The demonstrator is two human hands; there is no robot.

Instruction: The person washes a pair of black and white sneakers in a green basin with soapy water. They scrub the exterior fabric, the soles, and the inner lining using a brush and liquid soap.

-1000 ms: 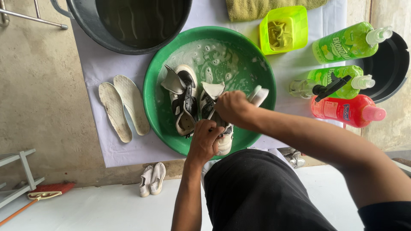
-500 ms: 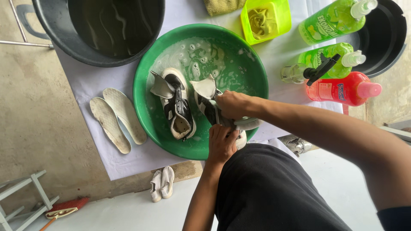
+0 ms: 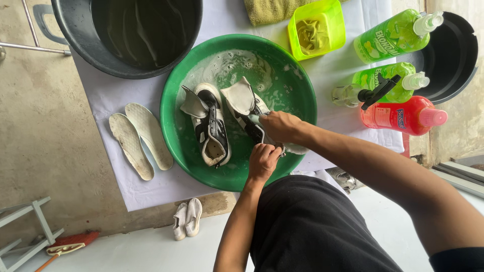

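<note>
Lying in the soapy green basin (image 3: 186,151), one shoe (image 3: 247,108) is gripped by the left hand (image 3: 263,162) and brushed by the right hand (image 3: 280,126); another shoe (image 3: 212,123) lies beside, insoles (image 3: 141,138) left of the rim

White-covered tabletop (image 3: 126,194), crowded with washing gear

Green basin (image 3: 174,136) at centre; black bucket (image 3: 80,45) at 11 o'clock, two insoles (image 3: 140,140) at 9, yellow tub (image 3: 333,38) at 1, green and red bottles (image 3: 398,90) at 2 to 3, black pot (image 3: 454,55) beyond.
</note>
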